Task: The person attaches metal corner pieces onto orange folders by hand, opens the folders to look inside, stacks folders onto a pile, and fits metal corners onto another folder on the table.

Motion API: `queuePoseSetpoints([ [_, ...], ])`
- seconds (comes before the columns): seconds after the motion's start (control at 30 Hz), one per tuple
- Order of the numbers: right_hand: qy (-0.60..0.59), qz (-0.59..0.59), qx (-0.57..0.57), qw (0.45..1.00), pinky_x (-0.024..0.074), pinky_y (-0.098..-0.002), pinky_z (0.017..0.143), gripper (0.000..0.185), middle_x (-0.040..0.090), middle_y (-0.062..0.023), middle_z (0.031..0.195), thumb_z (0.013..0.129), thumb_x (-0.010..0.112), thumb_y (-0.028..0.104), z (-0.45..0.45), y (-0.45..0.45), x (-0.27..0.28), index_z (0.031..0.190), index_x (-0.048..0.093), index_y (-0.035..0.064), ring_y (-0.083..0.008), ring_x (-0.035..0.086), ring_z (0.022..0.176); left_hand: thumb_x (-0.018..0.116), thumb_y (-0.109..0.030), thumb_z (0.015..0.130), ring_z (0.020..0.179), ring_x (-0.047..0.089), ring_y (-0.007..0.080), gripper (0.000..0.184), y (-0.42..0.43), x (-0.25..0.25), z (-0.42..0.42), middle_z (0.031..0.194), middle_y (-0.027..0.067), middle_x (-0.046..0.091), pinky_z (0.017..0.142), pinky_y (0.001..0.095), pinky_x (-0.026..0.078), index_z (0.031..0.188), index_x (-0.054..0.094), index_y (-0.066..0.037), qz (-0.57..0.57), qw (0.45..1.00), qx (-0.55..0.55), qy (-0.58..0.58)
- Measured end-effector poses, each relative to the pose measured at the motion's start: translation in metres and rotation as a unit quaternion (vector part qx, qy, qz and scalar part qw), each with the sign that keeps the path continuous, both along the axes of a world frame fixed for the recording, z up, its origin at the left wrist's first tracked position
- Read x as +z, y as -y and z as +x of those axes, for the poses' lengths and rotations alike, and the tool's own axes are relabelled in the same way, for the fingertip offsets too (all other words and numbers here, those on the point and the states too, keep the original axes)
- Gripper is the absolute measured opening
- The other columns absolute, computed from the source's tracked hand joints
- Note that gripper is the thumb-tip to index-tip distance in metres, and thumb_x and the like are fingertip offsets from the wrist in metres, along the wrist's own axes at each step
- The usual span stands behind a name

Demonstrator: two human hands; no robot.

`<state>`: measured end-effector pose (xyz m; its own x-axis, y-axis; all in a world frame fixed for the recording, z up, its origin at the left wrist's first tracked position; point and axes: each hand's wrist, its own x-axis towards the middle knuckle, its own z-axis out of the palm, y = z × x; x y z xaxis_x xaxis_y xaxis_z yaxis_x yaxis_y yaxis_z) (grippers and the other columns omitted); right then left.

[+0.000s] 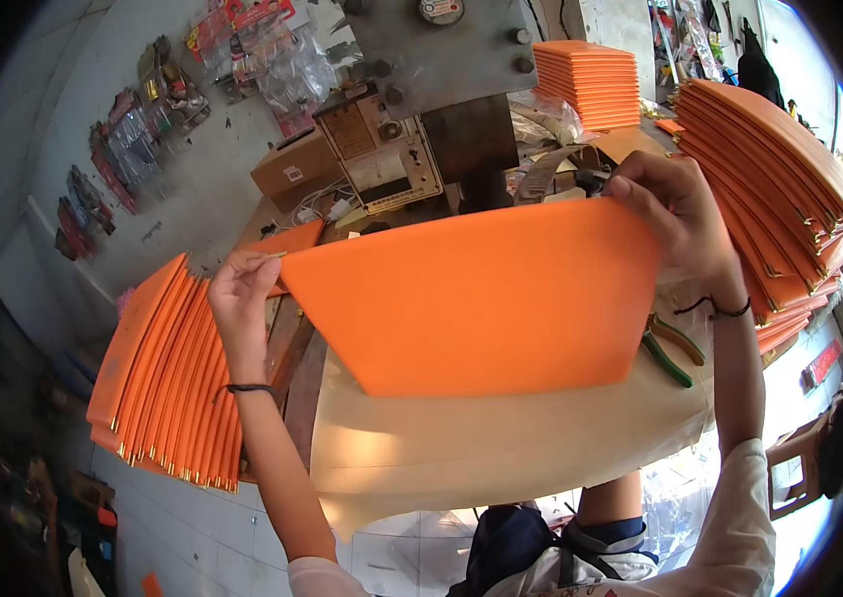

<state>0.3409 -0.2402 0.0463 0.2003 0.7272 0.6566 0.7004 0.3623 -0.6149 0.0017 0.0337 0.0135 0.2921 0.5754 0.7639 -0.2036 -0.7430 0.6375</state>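
I hold a smooth, flat, bright orange panel with slanting sides [481, 303] stretched out between my two hands, its broad face turned toward me and its longer edge uppermost. My left hand [245, 289] has the thumb and fingers pinched together on the upper left corner, where a bit of gold-coloured trim shows. My right hand [675, 204] is curled over the upper right corner, thumb in front, a little higher than the left. A thin dark band [247, 387] circles my left wrist, and a dark cord bracelet [730, 310] my right.

Below both hands a pale beige sheet [501, 448] covers the work surface; I cannot tell whether the panel's lower edge touches it. Pliers with one green and one brownish handle [668, 362] lie on the sheet below my right hand, just beside the panel.

Just outside my left hand stands a leaning row of orange pieces with gold-coloured corners [168, 378]. Outside my right hand rises a tall, fanned pile of similar orange pieces [770, 189]. Beyond my hands are a neat orange stack [589, 85], a heavy grey metal machine [441, 50] and a brown cardboard box [292, 169].
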Motion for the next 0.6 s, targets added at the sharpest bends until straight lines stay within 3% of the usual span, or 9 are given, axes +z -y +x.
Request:
queuePoseSetpoints([
  [0.1, 0.011, -0.092, 0.019, 0.996, 0.0428, -0.0225, 0.058, 0.020, 0.060, -0.0015, 0.068, 0.089, 0.060, 0.015, -0.001, 0.007, 0.020, 0.080, 0.060, -0.0023, -0.0056, 0.054, 0.062, 0.067, 0.001, 0.080, 0.074, 0.064, 0.0137, 0.013, -0.016, 0.033, -0.021, 0.080, 0.0083, 0.066, 0.068, 0.0264, 0.054, 0.091, 0.060, 0.001, -0.032, 0.983, -0.094, -0.155],
  [0.23, 0.083, 0.006, 0.108, 0.991, 0.0435, -0.0250, 0.060, 0.019, 0.060, -0.0029, 0.071, 0.086, 0.063, 0.014, 0.020, -0.006, 0.010, 0.074, 0.059, -0.0008, -0.0096, 0.055, 0.066, 0.069, -0.001, 0.079, 0.066, 0.065, 0.0135, 0.019, 0.000, 0.070, -0.017, 0.077, 0.0093, 0.067, 0.063, 0.0251, 0.054, 0.097, 0.064, 0.003, -0.057, 0.954, -0.070, -0.285],
  [0.27, 0.020, 0.014, 0.122, 0.992, 0.0432, -0.0256, 0.062, 0.019, 0.059, -0.0045, 0.072, 0.085, 0.063, 0.014, 0.019, -0.007, 0.003, 0.073, 0.058, -0.0004, -0.0127, 0.056, 0.069, 0.070, -0.002, 0.079, 0.067, 0.065, 0.0131, 0.021, 0.000, 0.072, -0.017, 0.078, 0.0093, 0.068, 0.061, 0.0240, 0.053, 0.098, 0.064, 0.004, -0.071, 0.948, -0.060, -0.305],
  [0.4, -0.045, 0.094, 0.132, 0.986, 0.0379, -0.0259, 0.059, 0.022, 0.054, -0.0053, 0.068, 0.082, 0.063, 0.016, 0.018, -0.015, -0.017, 0.069, 0.054, 0.0001, -0.0128, 0.049, 0.065, 0.071, -0.009, 0.080, 0.070, 0.066, 0.0111, 0.022, 0.005, 0.072, -0.019, 0.081, 0.0080, 0.069, 0.057, 0.0196, 0.049, 0.099, 0.067, 0.001, -0.131, 0.936, -0.035, -0.324],
  [0.5, -0.091, 0.120, 0.140, 0.979, 0.0310, -0.0258, 0.056, 0.027, 0.049, -0.0051, 0.066, 0.079, 0.064, 0.022, 0.022, -0.022, -0.027, 0.067, 0.050, 0.0018, -0.0110, 0.039, 0.062, 0.067, -0.001, 0.080, 0.070, 0.064, 0.0097, 0.019, 0.009, 0.076, -0.015, 0.080, 0.0078, 0.068, 0.061, 0.0224, 0.052, 0.098, 0.066, 0.004, -0.145, 0.932, -0.015, -0.332],
  [0.6, -0.099, 0.102, 0.177, 0.974, 0.0316, -0.0261, 0.058, 0.027, 0.048, -0.0053, 0.069, 0.079, 0.063, 0.024, 0.031, -0.020, -0.032, 0.071, 0.051, 0.0021, -0.0118, 0.041, 0.064, 0.071, -0.006, 0.079, 0.070, 0.063, 0.0096, 0.023, 0.006, 0.075, -0.019, 0.082, 0.0076, 0.068, 0.062, 0.0219, 0.051, 0.100, 0.066, 0.004, -0.121, 0.929, -0.030, -0.347],
])
